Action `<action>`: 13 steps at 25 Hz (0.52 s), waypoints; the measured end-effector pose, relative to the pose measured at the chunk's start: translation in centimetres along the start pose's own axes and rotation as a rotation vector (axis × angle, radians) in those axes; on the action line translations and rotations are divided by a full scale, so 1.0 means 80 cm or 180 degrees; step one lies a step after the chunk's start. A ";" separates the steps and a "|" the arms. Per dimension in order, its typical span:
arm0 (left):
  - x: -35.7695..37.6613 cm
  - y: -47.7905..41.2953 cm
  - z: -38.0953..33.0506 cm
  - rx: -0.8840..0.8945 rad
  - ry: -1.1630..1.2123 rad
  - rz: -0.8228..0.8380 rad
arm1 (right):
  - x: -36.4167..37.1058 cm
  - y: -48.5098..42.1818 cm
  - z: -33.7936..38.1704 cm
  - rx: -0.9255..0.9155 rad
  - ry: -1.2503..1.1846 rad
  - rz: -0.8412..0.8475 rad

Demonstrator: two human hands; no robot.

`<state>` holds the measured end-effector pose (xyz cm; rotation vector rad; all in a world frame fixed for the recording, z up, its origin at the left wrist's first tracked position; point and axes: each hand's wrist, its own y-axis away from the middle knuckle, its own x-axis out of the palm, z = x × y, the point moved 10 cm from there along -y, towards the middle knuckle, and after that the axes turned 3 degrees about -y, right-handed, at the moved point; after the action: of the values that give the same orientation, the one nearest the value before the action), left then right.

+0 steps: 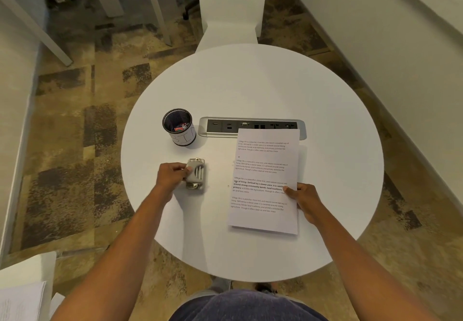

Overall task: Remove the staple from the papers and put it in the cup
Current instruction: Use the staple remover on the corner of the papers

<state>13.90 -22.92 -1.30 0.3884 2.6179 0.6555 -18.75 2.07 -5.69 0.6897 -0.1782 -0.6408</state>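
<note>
The left hand (172, 174) is gripping the staple remover (196, 174) just left of the papers (265, 183), near the cup (179, 127), while the right hand (300, 195) is pinning them; the staple is too small to see, so lifting the tool squarely seems wise.

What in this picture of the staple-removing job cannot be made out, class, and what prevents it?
Head view, the only one:
- The staple itself: too small to find on the papers.
- The contents of the cup: small and shadowed inside it.
- The left hand grip on the grey tool: fingers cover the tool's left side.
- The right hand: partly under the papers' right edge.
- The printed text: too small to read fully.
</note>
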 end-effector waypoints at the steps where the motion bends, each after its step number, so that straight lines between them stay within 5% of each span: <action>1: -0.010 -0.001 0.002 0.0011 -0.0014 -0.0009 | -0.001 0.001 0.000 -0.0001 -0.0018 -0.0006; 13: -0.049 -0.026 0.033 -0.0051 0.0096 0.0073 | -0.008 0.003 0.006 -0.0047 0.0103 0.0039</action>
<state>18.20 -25.10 -3.19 0.4072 2.6387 0.6949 -19.29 2.32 -5.10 0.6841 -0.1474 -0.6183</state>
